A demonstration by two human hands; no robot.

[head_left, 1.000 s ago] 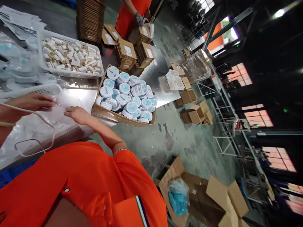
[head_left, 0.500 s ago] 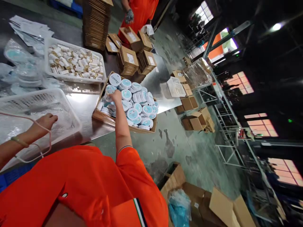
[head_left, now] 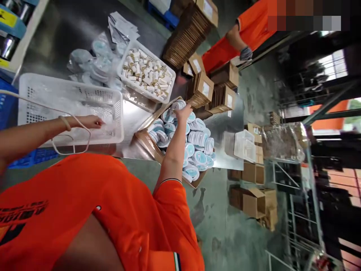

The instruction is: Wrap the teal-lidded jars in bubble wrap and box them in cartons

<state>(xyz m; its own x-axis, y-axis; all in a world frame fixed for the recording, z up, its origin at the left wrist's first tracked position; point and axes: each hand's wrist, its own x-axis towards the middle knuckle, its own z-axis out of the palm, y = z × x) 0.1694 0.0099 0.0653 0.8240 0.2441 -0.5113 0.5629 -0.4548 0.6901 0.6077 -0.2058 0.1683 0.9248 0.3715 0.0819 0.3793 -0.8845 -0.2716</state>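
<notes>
Right hand (head_left: 184,112) at discs (head_left: 200,158), many face-up, long carton (head_left: 148,146) slanting lower-right

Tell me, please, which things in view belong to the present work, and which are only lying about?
Seemingly in use:
left hand, at the clear plastic in the perforated white basket
right hand, at the round white-and-blue discs in the cardboard box

Apparently lying about:
small white-and-gold bottles
blue plastic crate
open cardboard boxes
</notes>
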